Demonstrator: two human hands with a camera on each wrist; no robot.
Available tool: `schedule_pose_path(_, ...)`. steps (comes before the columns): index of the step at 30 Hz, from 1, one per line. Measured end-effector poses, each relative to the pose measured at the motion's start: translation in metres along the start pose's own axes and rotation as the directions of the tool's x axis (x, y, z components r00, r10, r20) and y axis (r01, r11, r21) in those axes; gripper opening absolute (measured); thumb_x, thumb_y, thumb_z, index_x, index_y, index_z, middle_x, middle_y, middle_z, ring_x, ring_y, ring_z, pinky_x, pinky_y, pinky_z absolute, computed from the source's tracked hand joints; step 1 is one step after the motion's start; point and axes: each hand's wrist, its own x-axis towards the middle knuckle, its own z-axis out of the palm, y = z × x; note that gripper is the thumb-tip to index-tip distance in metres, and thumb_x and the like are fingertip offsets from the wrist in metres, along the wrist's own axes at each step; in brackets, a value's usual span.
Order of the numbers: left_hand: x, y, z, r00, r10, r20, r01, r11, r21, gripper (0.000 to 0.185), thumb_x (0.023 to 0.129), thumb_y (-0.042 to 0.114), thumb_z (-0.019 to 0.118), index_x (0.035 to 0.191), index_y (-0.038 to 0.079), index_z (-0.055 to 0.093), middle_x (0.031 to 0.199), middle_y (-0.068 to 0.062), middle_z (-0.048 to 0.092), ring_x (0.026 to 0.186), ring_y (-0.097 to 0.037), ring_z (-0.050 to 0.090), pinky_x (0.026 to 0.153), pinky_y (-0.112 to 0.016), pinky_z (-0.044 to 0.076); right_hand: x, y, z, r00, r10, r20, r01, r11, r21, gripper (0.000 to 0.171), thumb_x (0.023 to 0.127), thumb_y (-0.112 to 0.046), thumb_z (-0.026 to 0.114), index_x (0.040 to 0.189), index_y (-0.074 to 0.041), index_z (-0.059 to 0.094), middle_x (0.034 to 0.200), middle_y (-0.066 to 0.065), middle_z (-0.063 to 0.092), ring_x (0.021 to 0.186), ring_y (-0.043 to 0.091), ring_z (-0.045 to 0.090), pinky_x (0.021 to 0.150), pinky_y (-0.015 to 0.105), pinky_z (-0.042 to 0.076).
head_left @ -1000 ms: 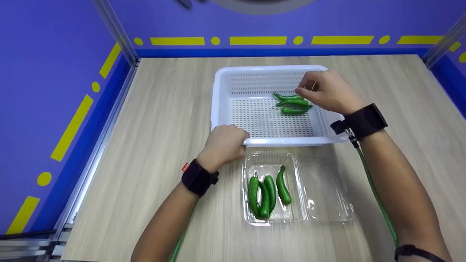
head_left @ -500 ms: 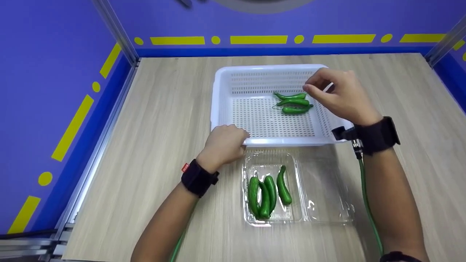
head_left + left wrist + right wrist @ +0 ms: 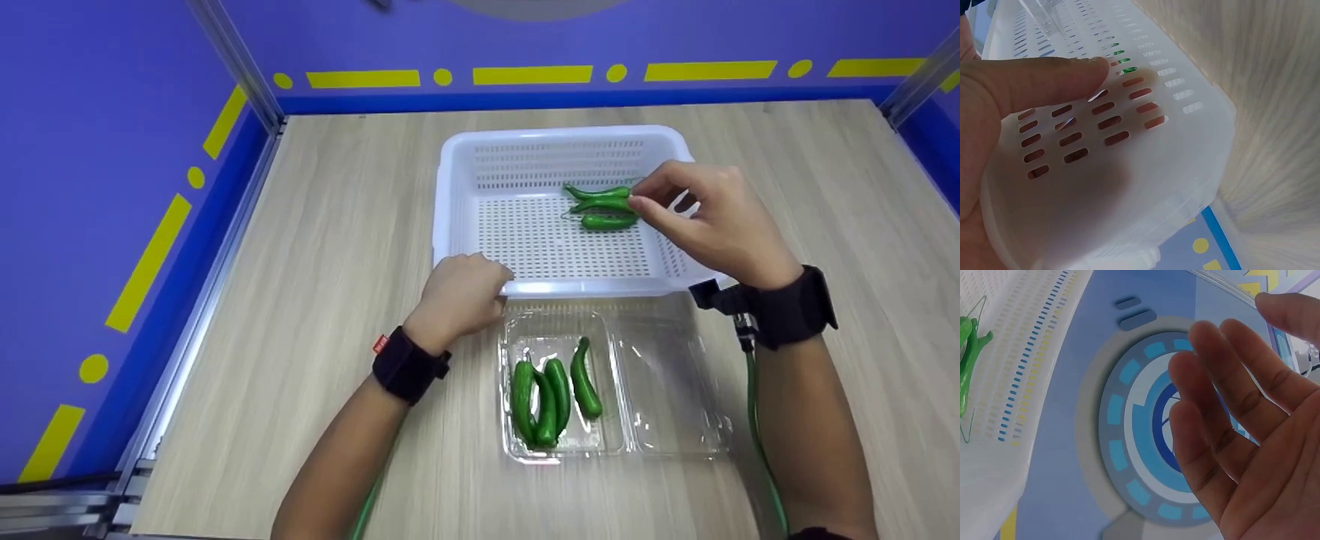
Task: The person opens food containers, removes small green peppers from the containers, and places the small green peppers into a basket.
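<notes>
On the desk (image 3: pixel 315 225) the white basket (image 3: pixel 457 217) sits toward the far edge, my left hand (image 3: pixel 459 296) curled over its near rim to steady it, with the clear box (image 3: pixel 667 420) at the near edge holding four cucumbers (image 3: pixel 553 391). My right hand (image 3: pixel 712 217) hovers at the basket's right wall beside three peppers (image 3: pixel 604 208) on its floor, fingers loose and holding nothing. I judge I'm mid-transfer; next that grip must reach back to the box.

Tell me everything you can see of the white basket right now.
The basket is white plastic, rectangular with rounded corners, with slotted walls and a perforated floor. It sits flat on the table, beyond the clear tray. Three peppers lie inside, toward its right. The left hand grips its near rim; the right hand hovers over its right side.
</notes>
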Motion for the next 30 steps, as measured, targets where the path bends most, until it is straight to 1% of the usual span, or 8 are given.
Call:
schedule_pose_path(3, 0.0, 0.0, 0.0, 1.0, 0.007, -0.006, -0.007, 1.0, -0.008, 0.024, 0.08, 0.007, 0.064, 0.066, 0.019, 0.049, 0.063, 0.005, 0.048, 0.061, -0.015, 0.05, 0.058, -0.034, 0.049, -0.002, -0.003, -0.003, 1.0, -0.012, 0.012, 0.013, 1.0, -0.011, 0.005, 0.094, -0.021, 0.073, 0.097, -0.019, 0.075, 0.087, -0.009, 0.073, 0.077, -0.001, 0.062, 0.066, 0.015, 0.046)
schedule_pose_path(8, -0.002, -0.001, 0.001, 1.0, 0.01, -0.016, -0.01, 1.0, -0.024, 0.022, 0.08, 0.006, 0.063, 0.066, 0.018, 0.051, 0.061, 0.006, 0.046, 0.059, -0.014, 0.049, 0.056, -0.033, 0.048, -0.008, -0.011, -0.005, 0.994, -0.086, 0.074, 0.086, 0.996, -0.001, 0.008, 0.092, -0.016, 0.074, 0.099, -0.02, 0.074, 0.09, -0.01, 0.073, 0.078, 0.0, 0.064, 0.065, 0.014, 0.047)
schedule_pose_path(11, -0.002, -0.002, 0.002, 1.0, 0.011, -0.027, -0.012, 1.0, -0.023, 0.026, 0.08, 0.005, 0.062, 0.064, 0.018, 0.047, 0.06, 0.007, 0.041, 0.058, -0.013, 0.046, 0.055, -0.032, 0.046, -0.012, -0.018, -0.005, 0.985, -0.124, 0.117, 0.123, 0.992, 0.014, 0.011, 0.092, -0.016, 0.075, 0.102, -0.02, 0.073, 0.093, -0.011, 0.073, 0.079, 0.002, 0.065, 0.065, 0.015, 0.048)
schedule_pose_path(15, -0.001, -0.003, 0.001, 0.998, 0.01, -0.055, -0.011, 1.0, -0.016, 0.034, 0.079, 0.005, 0.062, 0.062, 0.021, 0.037, 0.06, 0.007, 0.037, 0.058, -0.013, 0.042, 0.053, -0.032, 0.043, -0.015, -0.024, -0.004, 0.977, -0.132, 0.168, 0.133, 0.991, 0.005, 0.018, 0.091, -0.017, 0.076, 0.108, -0.02, 0.072, 0.096, -0.01, 0.073, 0.082, 0.003, 0.064, 0.068, 0.017, 0.049)
schedule_pose_path(19, -0.001, -0.004, 0.003, 0.997, 0.01, -0.08, -0.01, 1.0, -0.008, 0.035, 0.079, 0.005, 0.062, 0.061, 0.021, 0.036, 0.06, 0.007, 0.038, 0.058, -0.014, 0.042, 0.052, -0.033, 0.042, -0.019, -0.027, -0.002, 0.969, -0.135, 0.208, 0.141, 0.99, -0.013, 0.021, 0.09, -0.015, 0.077, 0.11, -0.016, 0.071, 0.097, -0.007, 0.072, 0.084, 0.004, 0.064, 0.073, 0.017, 0.05)
schedule_pose_path(22, -0.001, -0.004, 0.004, 0.997, 0.007, -0.078, -0.008, 1.0, -0.006, 0.033, 0.08, 0.006, 0.062, 0.061, 0.02, 0.04, 0.059, 0.006, 0.039, 0.058, -0.014, 0.045, 0.053, -0.034, 0.045, -0.022, -0.031, 0.002, 0.96, -0.158, 0.231, 0.168, 0.985, -0.024, 0.022, 0.088, -0.015, 0.078, 0.109, -0.014, 0.07, 0.099, -0.005, 0.072, 0.085, 0.006, 0.065, 0.074, 0.021, 0.052)
schedule_pose_path(25, -0.002, -0.003, 0.004, 0.998, 0.002, -0.07, -0.003, 1.0, -0.006, 0.029, 0.081, 0.008, 0.064, 0.062, 0.02, 0.045, 0.06, 0.006, 0.043, 0.059, -0.016, 0.049, 0.055, -0.037, 0.049, -0.025, -0.038, 0.006, 0.946, -0.181, 0.271, 0.195, 0.98, -0.027, 0.024, 0.087, -0.016, 0.08, 0.109, -0.014, 0.07, 0.102, -0.006, 0.072, 0.088, 0.007, 0.066, 0.078, 0.028, 0.055)
schedule_pose_path(30, -0.001, -0.002, 0.004, 0.998, 0.006, -0.063, -0.006, 1.0, -0.01, 0.026, 0.08, 0.006, 0.064, 0.063, 0.019, 0.048, 0.06, 0.005, 0.044, 0.06, -0.016, 0.049, 0.056, -0.037, 0.05, -0.031, -0.049, 0.014, 0.918, -0.199, 0.342, 0.221, 0.975, -0.026, 0.026, 0.086, -0.017, 0.079, 0.11, -0.014, 0.071, 0.104, -0.007, 0.073, 0.093, 0.009, 0.067, 0.084, 0.035, 0.056)
